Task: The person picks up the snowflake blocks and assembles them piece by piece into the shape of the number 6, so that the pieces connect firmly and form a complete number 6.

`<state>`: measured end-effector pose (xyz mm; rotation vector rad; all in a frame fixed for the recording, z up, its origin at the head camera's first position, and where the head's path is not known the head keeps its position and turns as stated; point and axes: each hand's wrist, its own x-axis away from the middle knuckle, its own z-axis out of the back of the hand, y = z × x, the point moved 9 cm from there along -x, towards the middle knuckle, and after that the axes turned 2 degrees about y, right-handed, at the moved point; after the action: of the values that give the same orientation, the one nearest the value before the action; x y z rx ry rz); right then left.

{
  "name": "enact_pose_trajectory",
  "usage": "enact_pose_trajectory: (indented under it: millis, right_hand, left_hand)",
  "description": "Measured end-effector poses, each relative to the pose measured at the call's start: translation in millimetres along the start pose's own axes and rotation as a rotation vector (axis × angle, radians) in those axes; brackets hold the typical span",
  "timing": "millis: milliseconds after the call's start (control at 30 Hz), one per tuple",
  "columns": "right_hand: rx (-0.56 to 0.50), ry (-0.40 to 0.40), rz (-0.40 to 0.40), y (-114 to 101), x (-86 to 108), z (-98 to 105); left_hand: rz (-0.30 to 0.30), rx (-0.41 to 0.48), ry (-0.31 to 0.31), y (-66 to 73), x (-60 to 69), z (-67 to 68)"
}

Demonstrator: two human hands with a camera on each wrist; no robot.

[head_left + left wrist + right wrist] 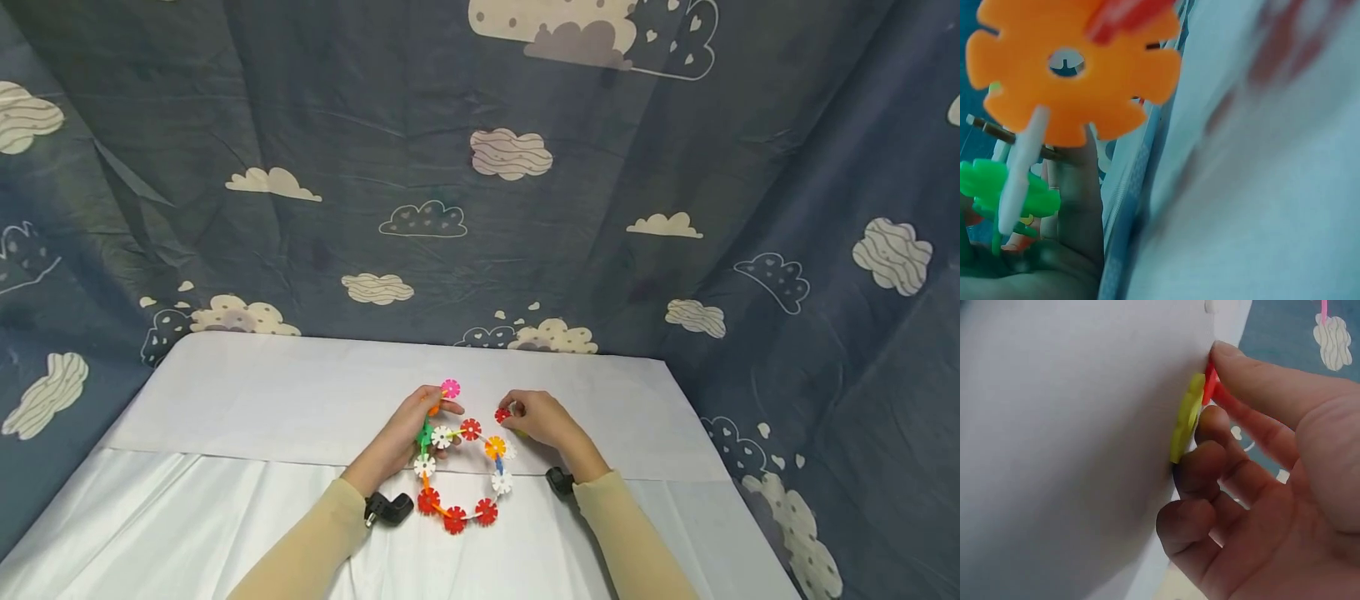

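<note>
In the head view, my left hand grips the upper left of a ring of notched plastic flower discs joined by short sticks. The ring has red, white and orange discs, with green pieces beside my fingers. A pink disc sticks out above that hand. The left wrist view shows an orange disc close up, a white stick and a green disc by the palm. To the right, apart from the ring, my right hand pinches a red disc; a yellow disc lies against its fingertips.
A white cloth covers the table under both hands. Behind and at the sides hangs a dark blue curtain with cloud prints. Black wrist camera mounts sit at both wrists.
</note>
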<state>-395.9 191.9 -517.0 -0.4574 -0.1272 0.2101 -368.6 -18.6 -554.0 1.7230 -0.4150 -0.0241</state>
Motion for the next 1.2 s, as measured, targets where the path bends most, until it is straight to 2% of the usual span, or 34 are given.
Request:
enact_pose_trajectory:
  millis: [133,233,300,367,467,533,633,867,1067,1200]
  right_hand:
    - [-0.03,0.009,-0.019,1.6,-3.1,0.8]
    - [-0.115,0.009,-0.027,2.5,-3.3,1.6]
    - [-0.247,-0.005,-0.018,1.3,-1.1,1.6]
    - [-0.442,-0.048,0.008,-4.3,2.9,1.3]
    - [-0.726,-0.191,0.042,-18.3,12.8,-3.7]
    - [-0.809,-0.297,0.055,-27.8,21.3,-9.2]
    - [-0.799,-0.387,0.069,-35.4,31.9,-17.5]
    - [-0.784,-0.396,0.052,-32.0,40.9,-27.8]
    - [-0.839,-0.449,0.058,-32.6,47.6,-34.7]
    - [-0.846,-0.507,0.07,-35.0,52.9,-40.4]
  left_hand:
    - [0.004,0.002,0.004,1.0,-0.1,1.3]
    - [0.012,0.007,-0.006,0.6,1.0,0.9]
    - [0.013,0.02,-0.022,-0.4,1.4,0.1]
    - [0.01,0.042,-0.035,-0.7,1.6,-0.5]
    - [0.003,0.076,-0.052,0.2,1.8,-1.1]
    - [0.002,0.08,-0.06,1.4,2.4,-1.7]
    - [0.005,0.068,-0.075,2.6,3.4,-2.6]
    - [0.005,0.024,-0.089,4.9,4.0,-4.3]
    - [-0.031,-0.05,-0.014,3.8,2.4,-1.0]
    - [-0.055,-0.047,0.036,2.9,3.0,-0.6]
